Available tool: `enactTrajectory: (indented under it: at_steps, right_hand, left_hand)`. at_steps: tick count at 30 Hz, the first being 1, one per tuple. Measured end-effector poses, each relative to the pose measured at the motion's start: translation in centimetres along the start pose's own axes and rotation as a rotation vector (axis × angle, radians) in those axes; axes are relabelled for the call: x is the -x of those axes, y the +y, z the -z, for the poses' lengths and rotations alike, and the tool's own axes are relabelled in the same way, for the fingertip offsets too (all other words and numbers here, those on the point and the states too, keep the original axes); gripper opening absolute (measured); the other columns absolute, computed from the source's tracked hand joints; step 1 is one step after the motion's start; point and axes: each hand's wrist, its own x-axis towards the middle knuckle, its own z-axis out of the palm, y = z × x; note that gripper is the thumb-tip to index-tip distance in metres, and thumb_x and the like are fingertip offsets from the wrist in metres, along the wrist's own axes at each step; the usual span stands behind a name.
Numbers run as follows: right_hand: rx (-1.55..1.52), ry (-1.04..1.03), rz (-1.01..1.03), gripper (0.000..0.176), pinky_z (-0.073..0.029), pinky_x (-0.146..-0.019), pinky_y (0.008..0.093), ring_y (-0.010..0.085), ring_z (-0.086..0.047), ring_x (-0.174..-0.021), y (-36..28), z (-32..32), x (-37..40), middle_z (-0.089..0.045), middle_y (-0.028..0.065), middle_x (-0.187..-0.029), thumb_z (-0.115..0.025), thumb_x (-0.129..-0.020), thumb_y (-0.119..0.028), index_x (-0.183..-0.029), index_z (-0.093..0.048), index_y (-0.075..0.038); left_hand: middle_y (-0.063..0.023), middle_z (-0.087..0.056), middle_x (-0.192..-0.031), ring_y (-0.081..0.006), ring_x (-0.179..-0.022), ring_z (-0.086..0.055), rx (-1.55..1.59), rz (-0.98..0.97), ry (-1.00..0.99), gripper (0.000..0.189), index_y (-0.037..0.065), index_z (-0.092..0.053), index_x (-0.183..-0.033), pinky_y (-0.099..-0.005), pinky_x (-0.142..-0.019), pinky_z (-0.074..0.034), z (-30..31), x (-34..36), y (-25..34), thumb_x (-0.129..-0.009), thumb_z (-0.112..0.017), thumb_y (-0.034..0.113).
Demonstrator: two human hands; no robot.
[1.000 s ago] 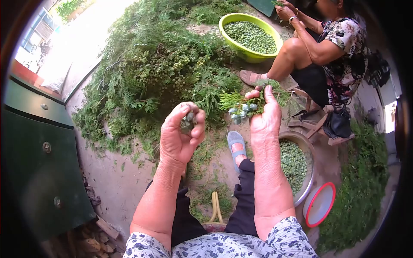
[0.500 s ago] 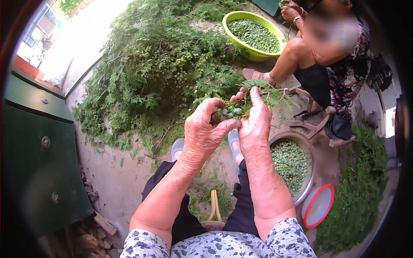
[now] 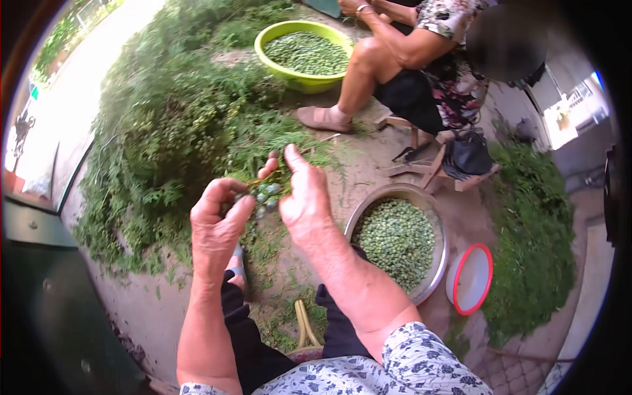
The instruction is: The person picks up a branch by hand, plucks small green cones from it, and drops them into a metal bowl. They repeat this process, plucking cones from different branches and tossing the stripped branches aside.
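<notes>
My right hand (image 3: 306, 201) grips a leafy evergreen sprig (image 3: 308, 155), its thumb pointing up along the stem and its fingers curled around it. A cluster of pale blue-green berries (image 3: 267, 193) hangs from the sprig between my two hands. At the left side of this cluster, my left hand (image 3: 220, 214) is closed, thumb and forefinger pinched together at a berry. Its other fingers curl in, so the palm is hidden. Below and right of my right hand stands a metal basin (image 3: 436, 273) holding many green berries (image 3: 396, 243).
A heap of cut evergreen branches (image 3: 158, 145) lies ahead and left. A yellow-green tub (image 3: 266, 69) of berries stands beyond, beside a seated person (image 3: 375, 62). A red-rimmed sieve (image 3: 487, 276), a wooden stool (image 3: 434, 168) with a black bag (image 3: 469, 155), and greenery (image 3: 526, 243) are right.
The view has swung to the right, so the hands, tub and basin sit farther left. My left hand has its thumb and forefinger closer together at the berries. My right hand still holds the sprig.
</notes>
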Motion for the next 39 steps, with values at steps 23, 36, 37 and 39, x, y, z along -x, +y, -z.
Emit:
enactTrajectory:
  at_steps: [23,36,37,39]
  right_hand:
    - [-0.317,-0.167,-0.161,0.023,-0.047,-0.062,0.0305,0.0171,-0.05,-0.059,-2.0,1.8,-2.8,-0.05,0.0061,-0.065,-0.048,-0.092,-0.022,-0.089,-0.047,0.001]
    - [-0.234,-0.256,-0.248,0.027,-0.043,-0.055,0.0277,0.0161,-0.046,-0.059,-0.4,0.6,-1.5,-0.046,0.0046,-0.066,-0.051,-0.09,-0.025,-0.088,-0.047,0.001]
    - [-0.153,-0.233,-0.195,0.027,-0.043,-0.056,0.0269,0.0159,-0.045,-0.059,-0.3,0.1,-0.9,-0.045,0.004,-0.065,-0.052,-0.09,-0.026,-0.088,-0.047,0.0]
    - [-0.131,-0.215,-0.21,0.026,-0.042,-0.055,0.0258,0.0154,-0.045,-0.058,0.0,0.6,-1.5,-0.045,0.0033,-0.064,-0.052,-0.09,-0.026,-0.087,-0.048,-0.001]
  left_hand:
    - [-0.0092,-0.058,-0.08,-0.0123,-0.056,-0.052,1.021,0.461,0.011,0.019,0.004,-0.055,-0.094,-0.019,-0.038,-0.036,0.6,0.0,-1.3,-0.09,-0.052,0.022]
    - [0.002,-0.051,-0.063,-0.006,-0.045,-0.047,0.714,0.486,0.005,0.009,0.009,-0.057,-0.092,-0.0178,-0.035,-0.032,-1.0,0.3,-1.0,-0.084,-0.059,0.014]
    - [0.0025,-0.05,-0.062,-0.0058,-0.044,-0.046,0.687,0.503,0.003,0.01,0.01,-0.058,-0.092,-0.0175,-0.035,-0.031,-0.8,0.3,-1.1,-0.083,-0.06,0.014]
    - [0.0038,-0.051,-0.062,-0.0044,-0.043,-0.044,0.734,0.45,0.024,0.009,0.009,-0.06,-0.089,-0.0177,-0.035,-0.029,-0.9,0.2,-1.7,-0.082,-0.061,0.014]
